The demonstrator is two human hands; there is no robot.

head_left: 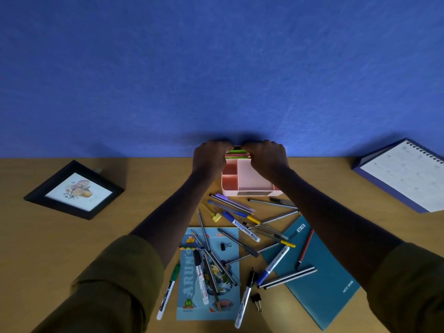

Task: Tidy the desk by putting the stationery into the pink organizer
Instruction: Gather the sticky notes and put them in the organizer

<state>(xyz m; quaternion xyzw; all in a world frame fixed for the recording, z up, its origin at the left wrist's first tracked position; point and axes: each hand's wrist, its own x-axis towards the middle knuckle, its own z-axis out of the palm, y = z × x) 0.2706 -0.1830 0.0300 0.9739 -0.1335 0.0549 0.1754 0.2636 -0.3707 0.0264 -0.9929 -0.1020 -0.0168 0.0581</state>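
Note:
The pink organizer [249, 181] stands at the far edge of the desk against the blue wall. Both hands reach over its back part. My left hand [210, 158] and my right hand [266, 157] curl their fingers round a stack of coloured sticky notes [237, 153], green and pink, at the organizer's rear compartment. In front of the organizer lie several pens, pencils and markers [240, 227], scattered over a light blue booklet [209, 275] and a teal notebook [319, 272]. Two black binder clips [225, 246] and a yellow clip [216, 217] lie among them.
A black picture frame [74, 191] lies at the left of the wooden desk [96, 236]. A spiral desk calendar [403, 174] leans at the far right. A green marker [168, 292] lies left of the booklet.

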